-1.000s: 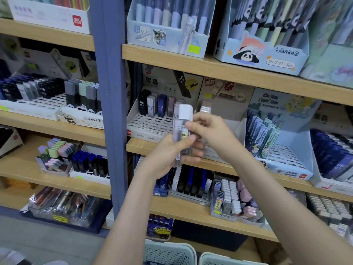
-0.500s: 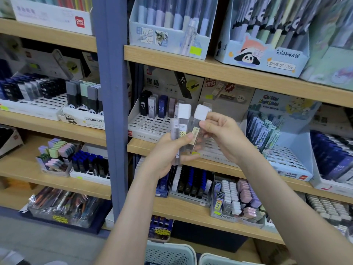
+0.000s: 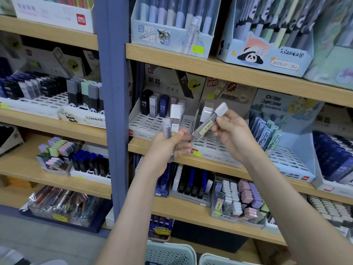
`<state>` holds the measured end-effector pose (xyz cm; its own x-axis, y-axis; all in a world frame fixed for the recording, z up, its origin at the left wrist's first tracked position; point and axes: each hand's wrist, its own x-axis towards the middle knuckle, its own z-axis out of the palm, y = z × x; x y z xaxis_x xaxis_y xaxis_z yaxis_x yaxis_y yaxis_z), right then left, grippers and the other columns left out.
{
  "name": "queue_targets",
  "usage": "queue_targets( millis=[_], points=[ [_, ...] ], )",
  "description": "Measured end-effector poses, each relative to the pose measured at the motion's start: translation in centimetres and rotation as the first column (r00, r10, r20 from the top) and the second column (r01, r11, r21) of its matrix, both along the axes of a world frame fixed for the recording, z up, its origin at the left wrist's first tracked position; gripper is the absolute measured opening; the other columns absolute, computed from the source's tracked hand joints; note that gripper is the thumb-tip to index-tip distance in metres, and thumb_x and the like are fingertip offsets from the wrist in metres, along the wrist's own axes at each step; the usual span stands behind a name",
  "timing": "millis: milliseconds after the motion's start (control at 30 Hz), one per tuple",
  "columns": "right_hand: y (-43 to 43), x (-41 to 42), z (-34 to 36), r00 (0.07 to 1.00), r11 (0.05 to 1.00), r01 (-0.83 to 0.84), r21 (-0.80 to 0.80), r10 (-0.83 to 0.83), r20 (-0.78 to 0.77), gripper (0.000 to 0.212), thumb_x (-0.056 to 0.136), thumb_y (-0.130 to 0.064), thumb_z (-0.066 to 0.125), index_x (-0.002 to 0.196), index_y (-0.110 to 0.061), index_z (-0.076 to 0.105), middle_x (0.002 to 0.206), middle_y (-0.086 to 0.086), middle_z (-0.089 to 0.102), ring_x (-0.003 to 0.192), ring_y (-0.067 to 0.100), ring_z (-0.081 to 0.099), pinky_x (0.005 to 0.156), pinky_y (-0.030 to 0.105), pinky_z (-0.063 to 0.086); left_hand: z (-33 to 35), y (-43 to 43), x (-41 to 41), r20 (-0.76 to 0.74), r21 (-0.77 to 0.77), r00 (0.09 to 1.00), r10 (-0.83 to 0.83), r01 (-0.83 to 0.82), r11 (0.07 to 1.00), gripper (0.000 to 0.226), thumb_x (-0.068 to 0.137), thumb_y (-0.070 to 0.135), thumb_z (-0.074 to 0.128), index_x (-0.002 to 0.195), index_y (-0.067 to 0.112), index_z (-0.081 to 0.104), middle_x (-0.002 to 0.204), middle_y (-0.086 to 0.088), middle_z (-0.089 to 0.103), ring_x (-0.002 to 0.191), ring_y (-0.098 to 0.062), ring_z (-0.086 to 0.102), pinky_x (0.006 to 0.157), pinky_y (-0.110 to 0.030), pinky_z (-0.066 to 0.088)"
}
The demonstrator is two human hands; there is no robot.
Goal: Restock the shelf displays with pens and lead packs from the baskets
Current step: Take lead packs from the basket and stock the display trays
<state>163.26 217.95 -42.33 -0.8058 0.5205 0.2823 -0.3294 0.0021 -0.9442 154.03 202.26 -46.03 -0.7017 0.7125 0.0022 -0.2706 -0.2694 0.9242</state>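
My left hand (image 3: pixel 168 146) grips a small bundle of clear lead packs (image 3: pixel 172 123) with white caps, held upright in front of the middle shelf. My right hand (image 3: pixel 232 132) pinches a single white-capped lead pack (image 3: pixel 209 123), tilted with its cap up and to the right, apart from the bundle. Just behind it stands a slotted white display tray (image 3: pixel 214 148) with a few white-capped packs (image 3: pixel 207 111) at its back. To its left, another slotted tray (image 3: pixel 145 123) holds dark HB 0.7 packs (image 3: pixel 152 106).
A blue upright post (image 3: pixel 112 104) divides the wooden shelves. Pen boxes (image 3: pixel 172 25) fill the top shelf, erasers (image 3: pixel 238 196) and more lead packs the lower ones. The rims of two pale baskets (image 3: pixel 170 253) show at the bottom edge.
My right hand has pulled one lead pack out of the bundle in my left hand and carried it to the right, tilting it towards the right-hand tray.
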Motion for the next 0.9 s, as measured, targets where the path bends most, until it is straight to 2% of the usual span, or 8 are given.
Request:
queue_targets(
  millis=[200,333,400,500,600,700,800,900],
  points=[
    [-1.2,-0.8,0.3,0.985,0.980,-0.175,0.095,0.173,0.025,0.018,0.095,0.000,0.043,0.111,-0.008,0.049,0.081,0.000,0.060,0.065,0.010,0.052,0.060,0.020,0.046,1.0,-0.2,0.4,-0.017,-0.098,0.993,-0.120,0.118,0.988,0.015,0.093,0.024,0.061,0.098,0.012,0.068,0.089,-0.007,0.071,0.051,-0.004,0.053,0.047,-0.016,0.045],
    [-1.7,-0.6,0.7,0.971,0.968,-0.237,0.082,0.235,0.043,0.027,0.089,-0.011,0.052,0.116,-0.010,0.053,0.098,0.006,0.063,0.082,0.013,0.059,0.068,0.026,0.050,0.9,-0.3,0.4,-0.032,-0.133,0.998,-0.055,0.050,0.990,0.005,0.091,0.019,0.065,0.088,0.015,0.064,0.062,0.004,0.055,0.046,-0.004,0.042,0.040,-0.013,0.035],
    [-1.9,-0.6,0.6,0.987,0.973,-0.147,0.180,0.132,0.094,0.023,0.091,-0.012,0.056,0.114,-0.011,0.054,0.098,0.009,0.062,0.084,0.015,0.060,0.069,0.028,0.051,0.9,-0.2,0.4,-0.046,-0.125,0.999,-0.010,0.004,0.992,0.006,0.092,0.014,0.064,0.086,0.015,0.062,0.052,0.009,0.053,0.039,-0.002,0.039,0.036,-0.013,0.031],
    [-1.7,-0.7,0.4,0.993,0.960,0.047,0.278,-0.074,0.089,0.016,0.093,-0.001,0.053,0.103,-0.013,0.057,0.088,0.007,0.064,0.077,0.017,0.060,0.067,0.029,0.049,0.8,0.0,0.6,-0.040,-0.088,0.999,0.010,-0.014,0.996,0.004,0.092,0.011,0.062,0.091,0.014,0.061,0.047,0.011,0.053,0.036,0.000,0.038,0.035,-0.012,0.029],
    [-1.3,-0.4,0.5,0.986,0.951,0.135,0.279,-0.157,0.058,0.014,0.095,-0.002,0.051,0.104,-0.013,0.056,0.090,0.004,0.069,0.080,0.021,0.065,0.073,0.029,0.053,0.7,-0.1,0.5,-0.042,-0.060,0.999,0.028,-0.031,0.998,0.007,0.094,0.015,0.061,0.100,0.016,0.065,0.061,0.002,0.053,0.040,-0.002,0.040,0.038,-0.012,0.032],
    [-0.5,0.0,0.5,0.954,0.911,0.262,0.319,-0.294,0.057,0.011,0.098,-0.007,0.048,0.101,-0.018,0.051,0.095,0.000,0.071,0.083,0.024,0.068,0.081,0.032,0.055,0.4,-0.2,0.1,-0.080,-0.084,0.996,0.051,-0.058,0.995,0.008,0.095,0.024,0.060,0.096,0.019,0.066,0.081,-0.001,0.066,0.044,-0.002,0.042,0.040,-0.013,0.032],
    [0.3,0.5,0.2,0.932,0.848,0.280,0.450,-0.352,0.084,0.012,0.099,-0.011,0.047,0.100,-0.023,0.049,0.102,-0.002,0.069,0.085,0.026,0.068,0.080,0.029,0.053,0.3,-0.4,0.0,-0.041,-0.099,0.998,0.043,-0.046,0.994,0.017,0.095,0.032,0.057,0.098,0.015,0.061,0.071,0.005,0.064,0.043,-0.002,0.038,0.037,-0.013,0.029],
    [0.2,0.6,-0.2,0.944,0.843,0.218,0.491,-0.311,0.115,0.014,0.098,-0.010,0.048,0.100,-0.024,0.047,0.104,0.001,0.068,0.084,0.021,0.068,0.074,0.021,0.051,0.4,-0.2,0.0,-0.044,-0.102,0.999,0.028,-0.033,0.994,0.029,0.097,0.041,0.050,0.092,0.014,0.058,0.059,0.008,0.054,0.043,-0.004,0.033,0.036,-0.015,0.023]
  ],
)
